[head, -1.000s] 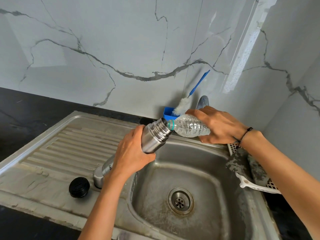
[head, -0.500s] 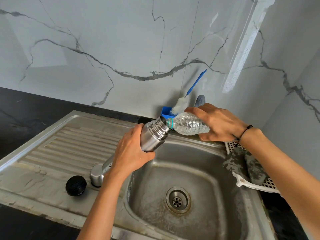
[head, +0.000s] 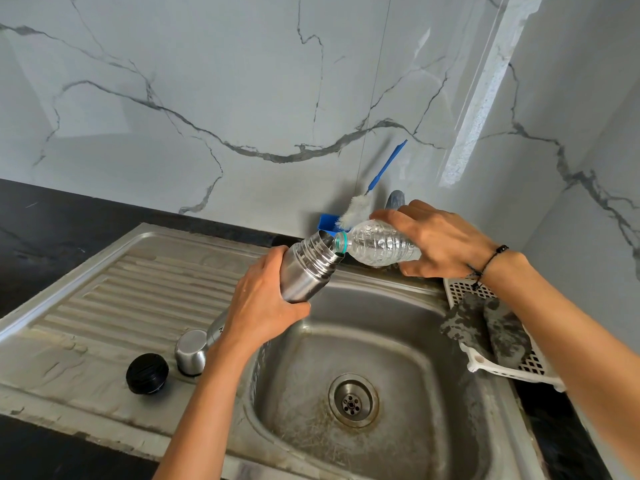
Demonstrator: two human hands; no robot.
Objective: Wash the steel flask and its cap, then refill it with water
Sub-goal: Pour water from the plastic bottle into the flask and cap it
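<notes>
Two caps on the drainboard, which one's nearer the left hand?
The steel cap, the shiny cup-shaped one, right beside the left hand's wrist. The black cap lies farther left.

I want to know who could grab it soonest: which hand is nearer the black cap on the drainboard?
Left. The left hand grips the steel flask just up and right of the black cap; the right hand holds the plastic bottle beyond the basin.

faint lettering on steel flask [head: 304,271], mostly hidden, unreadable
</notes>
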